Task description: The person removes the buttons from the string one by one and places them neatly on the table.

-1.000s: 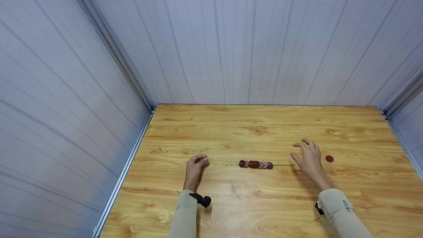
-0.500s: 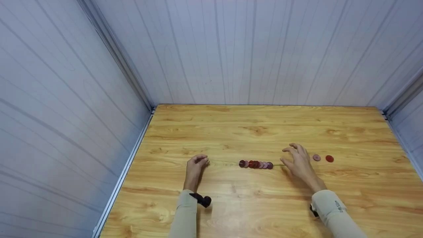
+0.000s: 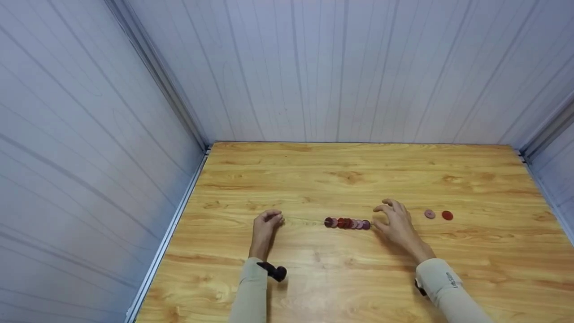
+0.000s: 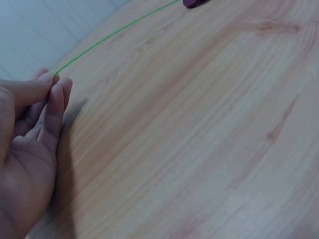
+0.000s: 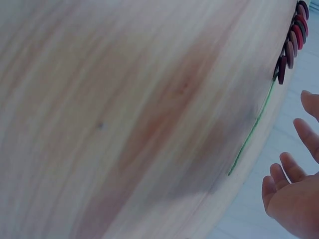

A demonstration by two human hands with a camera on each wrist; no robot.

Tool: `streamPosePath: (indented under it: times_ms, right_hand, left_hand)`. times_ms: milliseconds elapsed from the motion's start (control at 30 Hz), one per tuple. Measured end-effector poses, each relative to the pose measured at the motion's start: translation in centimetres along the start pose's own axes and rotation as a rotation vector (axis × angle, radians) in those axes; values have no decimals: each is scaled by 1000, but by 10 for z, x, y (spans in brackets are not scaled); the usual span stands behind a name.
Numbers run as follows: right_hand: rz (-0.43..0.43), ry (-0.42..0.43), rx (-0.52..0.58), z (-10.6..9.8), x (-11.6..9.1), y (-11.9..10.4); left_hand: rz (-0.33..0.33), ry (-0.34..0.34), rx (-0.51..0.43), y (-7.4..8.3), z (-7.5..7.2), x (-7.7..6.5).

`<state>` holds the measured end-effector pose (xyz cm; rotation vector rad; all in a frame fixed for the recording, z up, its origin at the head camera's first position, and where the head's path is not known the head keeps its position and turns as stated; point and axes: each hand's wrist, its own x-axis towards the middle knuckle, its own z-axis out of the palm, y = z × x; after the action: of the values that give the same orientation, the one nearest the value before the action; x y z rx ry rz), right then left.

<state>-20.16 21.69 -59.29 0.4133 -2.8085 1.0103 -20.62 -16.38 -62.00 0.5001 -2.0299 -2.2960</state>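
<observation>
Between thumb and fingertips, my left hand (image 3: 264, 229) pinches one end of a green string (image 4: 114, 34). The string runs right, through an overlapping row of buttons (image 3: 347, 223) in dark purple, red and pink on the wooden table. Beyond the row, the string's free end (image 5: 244, 144) lies on the table in the right wrist view. My right hand (image 3: 397, 226) hovers at the right end of the row, its fingers spread and slightly bent, holding nothing. In the head view it covers most of that free end.
Two loose buttons, one pink (image 3: 429, 214) and one red (image 3: 447, 215), lie to the right of my right hand. White panel walls (image 3: 314, 67) stand at the table's back and sides. Each sleeve carries a black wrist camera (image 3: 274, 272).
My right hand has moved left, towards the button row. The pink loose button, hidden by that hand at first, now shows. The left hand and the row have stayed still.
</observation>
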Motion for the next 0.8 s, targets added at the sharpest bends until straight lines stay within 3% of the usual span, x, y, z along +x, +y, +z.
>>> streamPosePath:
  times_ms: [367,800]
  right_hand:
    - [-15,-96,12,8,-2,-4]
    - [-5,-146,-21,13,0,-5]
  left_hand:
    - [-15,-30,-87,1,0,-3]
    - [-12,-11,-56,1,0,-1]
